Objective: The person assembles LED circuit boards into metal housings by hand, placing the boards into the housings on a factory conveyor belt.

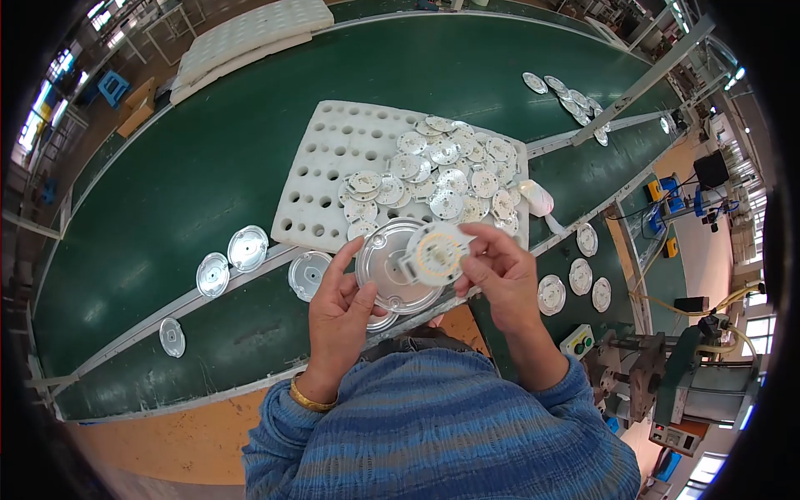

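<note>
My left hand (340, 321) grips a round, shiny metal dish (387, 283) by its left edge, thumb on top. In my right hand (502, 271), fingers and thumb pinch the right edge of a white round disc (438, 253) with a ring of yellowish dots and a small tab at its lower left. The disc overlaps the right part of the dish; whether they touch I cannot tell. Behind them, a white foam tray (325, 150) with rows of holes bears a heap of white discs (452, 181). Another metal dish (308, 275) lies left of my hands.
More metal dishes (248, 248) lie on the green belt (208, 158) at the left. Stacked foam trays (250, 40) stand at the back left. White discs (581, 277) and a green-button box (577, 341) are at the right, beside a machine (708, 383). A slanted metal bar (646, 79) crosses the back right.
</note>
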Tool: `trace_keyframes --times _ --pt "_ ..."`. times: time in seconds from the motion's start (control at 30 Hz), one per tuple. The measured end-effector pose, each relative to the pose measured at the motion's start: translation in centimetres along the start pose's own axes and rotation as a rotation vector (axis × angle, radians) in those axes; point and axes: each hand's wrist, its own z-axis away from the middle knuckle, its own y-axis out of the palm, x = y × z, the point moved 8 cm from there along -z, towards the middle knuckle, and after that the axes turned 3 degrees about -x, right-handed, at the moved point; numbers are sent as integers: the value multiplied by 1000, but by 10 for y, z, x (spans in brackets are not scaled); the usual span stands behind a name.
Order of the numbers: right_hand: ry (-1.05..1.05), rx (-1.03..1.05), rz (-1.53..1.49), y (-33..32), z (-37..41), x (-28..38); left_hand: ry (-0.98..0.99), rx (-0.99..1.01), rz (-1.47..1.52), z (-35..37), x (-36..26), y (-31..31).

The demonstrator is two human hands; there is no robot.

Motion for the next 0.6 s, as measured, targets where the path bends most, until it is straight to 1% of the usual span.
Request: trace_keyframes --times 0.1,0.23,0.33,0.47,0.6 --pt "-90 -107 -28 -13 -2 16 -18 32 30 -1 2 3" --pt "-31 -17 32 -1 2 13 -29 37 38 -1 2 6" --pt "25 0 75 13 10 4 -51 38 68 -1 2 9" --pt "-3 19 99 20 12 2 -77 42 105 0 5 10" --pt "24 32 109 23 11 2 -82 55 123 0 7 11"
